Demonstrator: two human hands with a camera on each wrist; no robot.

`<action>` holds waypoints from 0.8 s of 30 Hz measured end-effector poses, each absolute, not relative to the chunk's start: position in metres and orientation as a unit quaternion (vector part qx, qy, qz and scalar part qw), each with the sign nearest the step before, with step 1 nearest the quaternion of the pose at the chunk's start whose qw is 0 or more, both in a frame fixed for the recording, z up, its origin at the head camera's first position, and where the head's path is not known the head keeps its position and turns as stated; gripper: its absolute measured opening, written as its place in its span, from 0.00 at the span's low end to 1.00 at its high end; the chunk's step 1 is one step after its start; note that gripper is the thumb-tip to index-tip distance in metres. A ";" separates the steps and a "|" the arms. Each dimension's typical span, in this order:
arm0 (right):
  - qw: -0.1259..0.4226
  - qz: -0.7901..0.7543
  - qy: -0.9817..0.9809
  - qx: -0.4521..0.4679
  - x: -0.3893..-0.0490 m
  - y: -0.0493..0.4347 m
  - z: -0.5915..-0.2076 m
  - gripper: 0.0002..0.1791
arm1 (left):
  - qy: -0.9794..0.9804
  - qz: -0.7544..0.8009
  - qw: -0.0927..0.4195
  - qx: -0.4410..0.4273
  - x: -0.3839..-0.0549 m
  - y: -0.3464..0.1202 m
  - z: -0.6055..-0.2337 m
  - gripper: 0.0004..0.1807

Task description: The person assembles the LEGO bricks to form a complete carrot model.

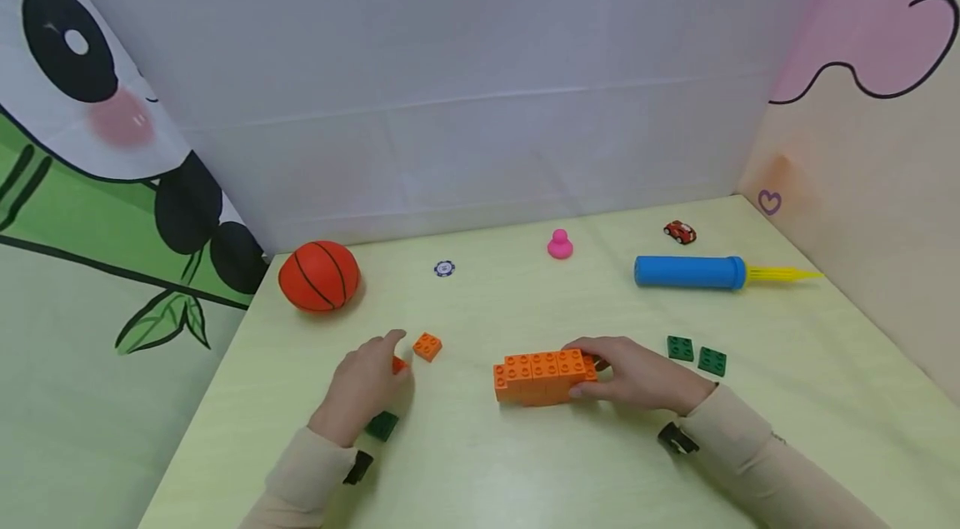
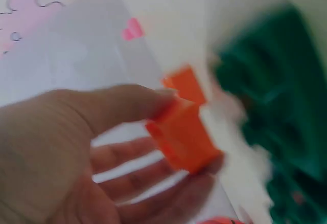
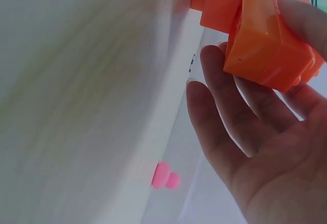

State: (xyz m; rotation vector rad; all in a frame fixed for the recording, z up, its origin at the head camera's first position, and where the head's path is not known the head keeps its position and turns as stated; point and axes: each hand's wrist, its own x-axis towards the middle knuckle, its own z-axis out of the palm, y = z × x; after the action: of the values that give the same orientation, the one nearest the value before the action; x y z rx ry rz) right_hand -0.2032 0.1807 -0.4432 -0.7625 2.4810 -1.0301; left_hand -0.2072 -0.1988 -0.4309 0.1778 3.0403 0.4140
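Between thumb and fingers, my left hand pinches an orange toy brick, mostly covered by the hand in the head view. Just beyond the fingers lies a loose orange brick with studs up. Close to the left wrist is a green brick, which looms large and blurred in the left wrist view. My right hand grips the right end of a long block of joined orange bricks, thumb on the near side. In the right wrist view the fingers pass behind the joined block.
Two green bricks lie right of the right hand. Farther back are an orange-red basketball, a poker chip, a pink knobbed piece, a red toy car and a blue pump with yellow nozzle. Cloth walls border the table.
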 end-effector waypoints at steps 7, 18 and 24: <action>0.171 -0.364 0.875 -0.270 -0.204 0.180 -0.444 0.29 | 0.943 0.280 -0.013 0.181 -0.197 -0.150 -0.406 0.34; 0.164 -0.367 0.876 -0.267 -0.204 0.178 -0.446 0.30 | 0.868 0.356 0.021 0.344 -0.192 -0.079 -0.393 0.34; 0.152 -0.357 0.879 -0.277 -0.205 0.180 -0.447 0.31 | 0.866 0.345 0.029 0.361 -0.194 -0.060 -0.401 0.32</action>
State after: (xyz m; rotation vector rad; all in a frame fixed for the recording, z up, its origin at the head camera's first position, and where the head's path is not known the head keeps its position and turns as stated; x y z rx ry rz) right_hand -0.2054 0.1802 -0.4472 -0.7954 2.5222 -1.0234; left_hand -0.1936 -0.0605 -0.4014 1.1138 2.6723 1.0637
